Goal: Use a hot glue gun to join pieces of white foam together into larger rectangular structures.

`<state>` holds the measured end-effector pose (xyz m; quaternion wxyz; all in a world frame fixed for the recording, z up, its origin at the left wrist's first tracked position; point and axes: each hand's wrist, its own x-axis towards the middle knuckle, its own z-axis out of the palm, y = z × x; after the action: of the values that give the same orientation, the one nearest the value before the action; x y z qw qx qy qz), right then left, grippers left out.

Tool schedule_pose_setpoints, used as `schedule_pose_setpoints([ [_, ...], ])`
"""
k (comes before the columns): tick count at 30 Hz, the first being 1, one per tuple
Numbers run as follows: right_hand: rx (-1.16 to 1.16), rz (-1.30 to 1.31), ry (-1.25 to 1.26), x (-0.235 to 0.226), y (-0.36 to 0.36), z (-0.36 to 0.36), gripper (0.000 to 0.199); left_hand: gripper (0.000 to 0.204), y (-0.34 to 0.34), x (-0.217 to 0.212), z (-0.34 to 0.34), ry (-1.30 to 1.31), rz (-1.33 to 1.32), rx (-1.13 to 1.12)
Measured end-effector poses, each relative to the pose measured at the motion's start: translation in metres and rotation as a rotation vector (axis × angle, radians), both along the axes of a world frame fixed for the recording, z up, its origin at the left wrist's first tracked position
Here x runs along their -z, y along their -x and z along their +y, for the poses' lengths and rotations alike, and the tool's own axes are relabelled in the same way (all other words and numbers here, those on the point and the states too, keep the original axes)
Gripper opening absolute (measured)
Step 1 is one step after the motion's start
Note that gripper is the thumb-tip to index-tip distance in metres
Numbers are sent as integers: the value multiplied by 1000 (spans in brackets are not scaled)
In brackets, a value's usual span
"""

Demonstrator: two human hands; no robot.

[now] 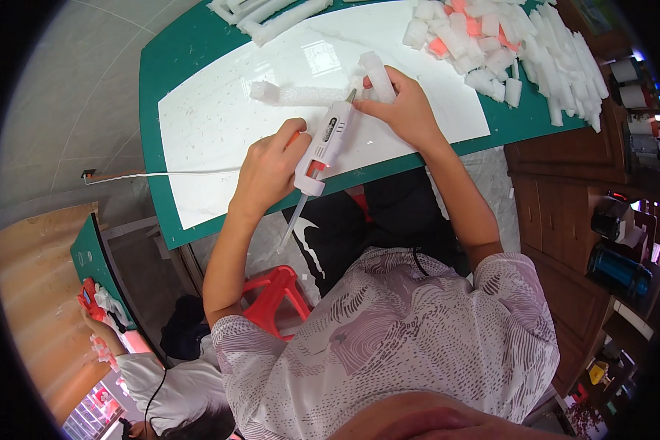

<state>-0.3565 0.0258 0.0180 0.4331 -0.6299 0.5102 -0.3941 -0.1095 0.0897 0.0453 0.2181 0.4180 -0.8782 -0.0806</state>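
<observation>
My left hand (pixel 266 167) is wrapped round the handle of a white hot glue gun (pixel 331 132), and a glue stick (pixel 293 220) sticks out of its back end. The gun's nozzle points up and away from me, close to my right hand (pixel 402 106). Between the thumb and fingers of that hand is a short white foam strip (pixel 376 73), tilted upward. A longer white foam strip (pixel 301 95) lies crosswise on the white board (pixel 220 147), its right end near the nozzle. Whether the two strips touch is hard to make out there.
Loose white and pink foam pieces (pixel 469 37) heap at the far right, beside long foam strips (pixel 561 66). More strips (pixel 279 18) lie far left on the green table (pixel 158 110). The gun's white cord (pixel 191 173) runs left. A red stool (pixel 279 297) and another person (pixel 172 389) are lower left.
</observation>
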Motion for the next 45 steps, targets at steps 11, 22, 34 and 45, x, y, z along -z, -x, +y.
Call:
schedule_pose_setpoints([
  [11, -4, 11, 2, 0, -1, 0, 42, 30, 2, 3, -9, 53, 35, -20],
  [22, -11, 9, 16, 2, 0, -1, 40, 28, 6, -4, -12, 63, 0, -11],
  [34, -9, 0, 32, 4, 0, -1, 43, 25, 5, -5, -10, 35, -11, -6],
  [45, -5, 11, 56, 6, 1, -2, 42, 25, 5, -6, -8, 23, -11, 6],
])
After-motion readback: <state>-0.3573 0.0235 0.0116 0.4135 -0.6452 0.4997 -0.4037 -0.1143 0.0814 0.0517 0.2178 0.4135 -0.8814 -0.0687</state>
